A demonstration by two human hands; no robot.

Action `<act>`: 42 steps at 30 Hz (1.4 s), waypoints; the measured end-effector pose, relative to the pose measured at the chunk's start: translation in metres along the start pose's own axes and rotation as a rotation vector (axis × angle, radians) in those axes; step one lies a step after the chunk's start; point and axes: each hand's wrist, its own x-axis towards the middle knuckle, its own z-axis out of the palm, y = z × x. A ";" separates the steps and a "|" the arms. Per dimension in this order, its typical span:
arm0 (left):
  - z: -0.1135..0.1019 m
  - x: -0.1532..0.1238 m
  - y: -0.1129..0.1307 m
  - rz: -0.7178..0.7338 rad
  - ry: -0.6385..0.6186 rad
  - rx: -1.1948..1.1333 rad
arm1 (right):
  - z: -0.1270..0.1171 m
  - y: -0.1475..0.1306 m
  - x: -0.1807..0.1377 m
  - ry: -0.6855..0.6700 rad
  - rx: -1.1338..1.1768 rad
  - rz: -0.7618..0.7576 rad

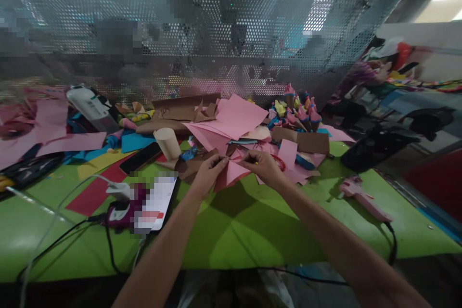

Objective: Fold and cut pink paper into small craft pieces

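Observation:
A folded piece of pink paper point(233, 173) is held between my two hands above the green table point(260, 231). My left hand point(211, 172) pinches its left edge with thumb and forefinger. On the other side, my right hand point(265, 166) pinches the upper right part of the same paper. Creases run down the sheet, and its lower edge hangs free over its shadow on the table. Just behind the hands lies a heap of loose pink sheets point(241, 118). Red-handled scissors point(279, 162) lie partly hidden beyond my right hand.
At right lies a pink glue gun point(364, 199) with a black cord. A power strip point(121, 214), a lit phone point(159, 204), a dark phone point(140, 158) and a cardboard tube point(167, 143) stand left. Small paper cones point(303, 113) cluster behind. A person point(355, 79) sits far right.

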 end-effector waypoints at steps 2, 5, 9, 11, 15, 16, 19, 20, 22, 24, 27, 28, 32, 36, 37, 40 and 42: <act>0.000 -0.001 0.003 0.023 -0.029 0.024 | -0.001 0.001 0.000 -0.010 -0.016 -0.015; 0.001 -0.002 0.005 0.053 -0.090 0.076 | -0.002 0.002 -0.001 -0.026 -0.058 -0.015; 0.001 0.000 0.001 0.044 -0.088 0.068 | 0.000 -0.001 -0.003 -0.012 -0.057 -0.024; 0.001 0.001 -0.001 0.044 -0.057 0.034 | 0.001 -0.001 -0.003 -0.012 -0.033 0.009; -0.001 0.003 0.000 0.078 0.022 0.007 | 0.000 0.004 -0.001 -0.002 -0.021 0.085; -0.002 0.003 0.000 0.074 0.025 0.010 | -0.001 0.006 0.000 0.001 -0.005 0.087; -0.003 0.003 0.001 0.029 0.003 0.023 | -0.002 0.011 0.002 0.004 0.071 0.087; -0.003 0.003 0.001 0.015 -0.003 0.029 | -0.002 0.012 0.003 0.003 0.090 0.090; -0.004 0.003 0.001 0.001 -0.007 0.043 | -0.003 0.012 0.003 -0.004 0.109 0.090; -0.004 0.003 -0.001 -0.003 -0.012 0.056 | -0.003 0.010 0.003 -0.022 0.115 0.083; -0.004 0.004 -0.003 0.005 -0.015 0.064 | -0.003 0.009 0.003 -0.015 0.101 0.090; -0.004 0.005 -0.004 0.011 -0.014 0.068 | -0.004 0.009 0.003 -0.002 0.088 0.099; -0.002 0.004 -0.003 0.041 0.018 0.083 | -0.006 0.012 0.004 0.061 0.020 0.096; 0.000 0.004 -0.001 0.066 0.051 0.078 | -0.006 0.010 0.005 0.095 0.014 0.078; 0.000 0.003 0.000 0.070 0.055 0.076 | -0.005 0.009 0.005 0.099 0.027 0.078; 0.000 0.002 0.002 0.090 0.059 0.085 | -0.002 0.005 0.004 0.112 0.073 0.068; 0.000 0.001 0.003 0.117 0.059 0.117 | -0.001 0.002 0.003 0.100 0.098 0.062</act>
